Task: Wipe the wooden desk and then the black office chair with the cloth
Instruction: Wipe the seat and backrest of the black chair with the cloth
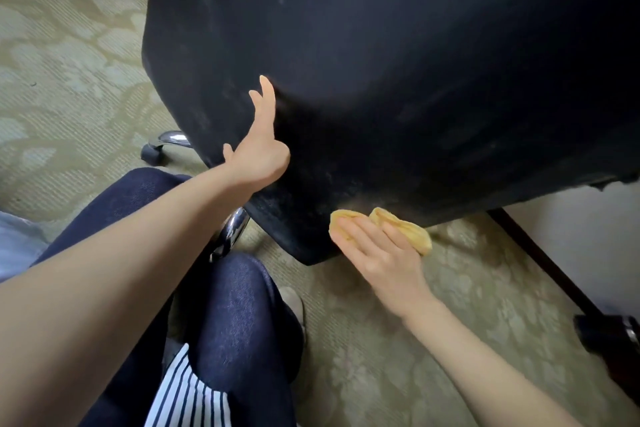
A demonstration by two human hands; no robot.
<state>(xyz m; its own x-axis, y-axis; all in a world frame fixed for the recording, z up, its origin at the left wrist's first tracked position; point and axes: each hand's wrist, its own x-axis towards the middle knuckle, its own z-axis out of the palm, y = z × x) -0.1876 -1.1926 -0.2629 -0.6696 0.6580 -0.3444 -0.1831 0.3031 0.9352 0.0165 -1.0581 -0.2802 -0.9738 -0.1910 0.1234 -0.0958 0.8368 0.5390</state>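
The black office chair (381, 62) fills the upper part of the head view, its fabric marked with pale dusty streaks. My left hand (259, 149) presses flat against the chair's left side, fingers straight and pointing up. My right hand (377, 250) lies flat with straight fingers on a folded yellow cloth (412, 230), pressing it against the chair's lower front edge. The desk is not in view.
Chrome chair legs (230, 236) and a black caster (150, 151) show under the chair's left side. Another caster (606, 333) sits at the right edge beside a dark wooden baseboard (540, 253). My knees in dark jeans (239, 322) are just below the chair, on patterned beige carpet (69, 80).
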